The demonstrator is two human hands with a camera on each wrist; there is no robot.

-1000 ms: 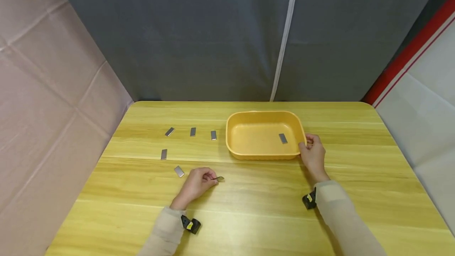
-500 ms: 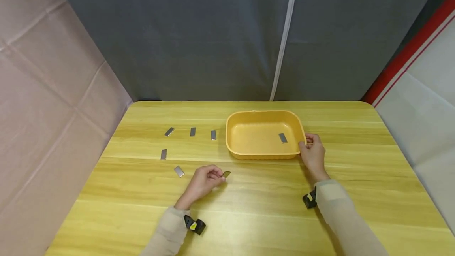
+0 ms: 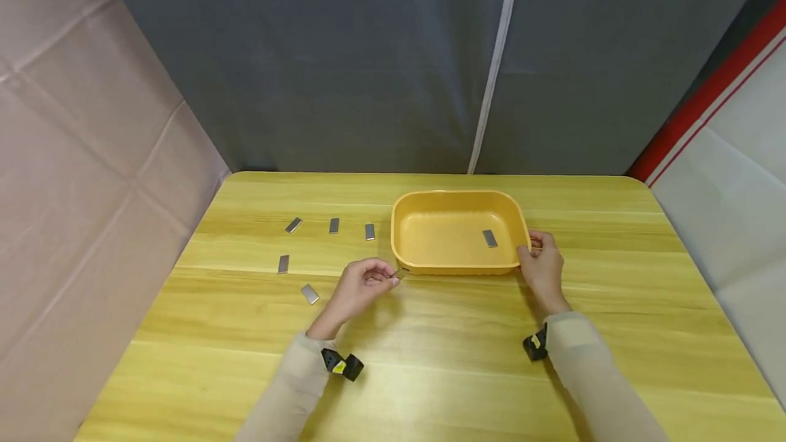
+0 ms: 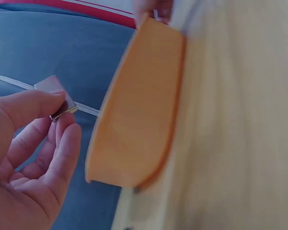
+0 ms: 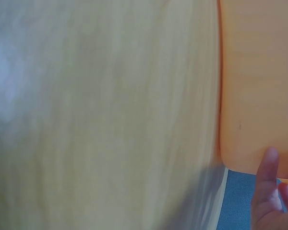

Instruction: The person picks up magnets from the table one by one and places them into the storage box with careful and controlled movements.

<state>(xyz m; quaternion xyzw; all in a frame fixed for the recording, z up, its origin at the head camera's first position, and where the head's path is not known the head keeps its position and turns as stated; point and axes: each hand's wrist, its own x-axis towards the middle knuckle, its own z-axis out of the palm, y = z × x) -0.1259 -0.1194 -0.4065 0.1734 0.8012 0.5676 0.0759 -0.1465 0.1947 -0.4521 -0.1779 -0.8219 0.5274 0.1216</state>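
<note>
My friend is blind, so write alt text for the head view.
A left hand pinches a small metal plate near a yellow tray, whose right end the right hand holds. One similar plate lies inside the tray, five more plates on the table to its left.

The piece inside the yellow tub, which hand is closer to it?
The right hand. It holds the right end of the tub, close to the piece; the left hand is farther away, outside the tub's near left corner.
</note>
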